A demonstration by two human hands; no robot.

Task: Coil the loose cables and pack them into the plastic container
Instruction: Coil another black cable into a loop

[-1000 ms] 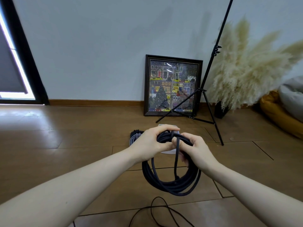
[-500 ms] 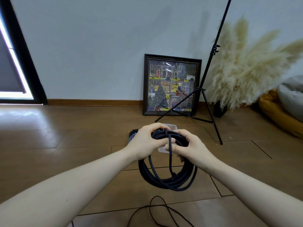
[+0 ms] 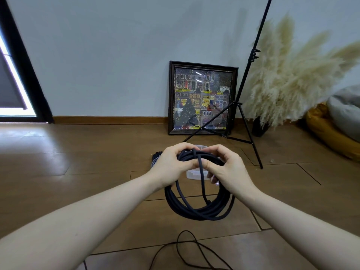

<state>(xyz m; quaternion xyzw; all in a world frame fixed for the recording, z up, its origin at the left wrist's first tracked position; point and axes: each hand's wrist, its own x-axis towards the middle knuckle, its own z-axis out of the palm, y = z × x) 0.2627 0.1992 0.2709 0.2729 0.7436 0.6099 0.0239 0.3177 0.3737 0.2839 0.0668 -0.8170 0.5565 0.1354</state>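
- One thin black loose cable (image 3: 187, 248) lies nearest, in slack loops on the brown wooden plank floor (image 3: 78, 172) between the two forearms, below the held bundle and untouched.
- Above it hangs the thick dark navy coiled cable (image 3: 198, 209), held up in the air; its ring hangs downward from the hands, so its long axis runs roughly top to bottom.
- At the top of the ring, the left hand (image 3: 171, 166) is curled round the gathered turns, gripping them from the left side.
- Touching it from the other side, the right hand (image 3: 228, 168) pinches the free tail of the same cable, which crosses over the top of the bundle and drops down the middle of the ring. It looks to me like the tail is being wrapped round the coil to bind it.
- Just beyond the hands, and partly hidden by them, sits the clear plastic container (image 3: 192, 175) on the floor. It lies straight ahead and below the coil, about equally near to either hand, so the packing move would be forward and down.
- Beside the container's left edge, another dark bundle of cables (image 3: 156, 155) peeks out; whether it lies inside or beside it I cannot tell.
- Farther off, a dark-framed colourful picture (image 3: 202, 98) leans on the wall, with a black tripod stand (image 3: 245, 121) before it.
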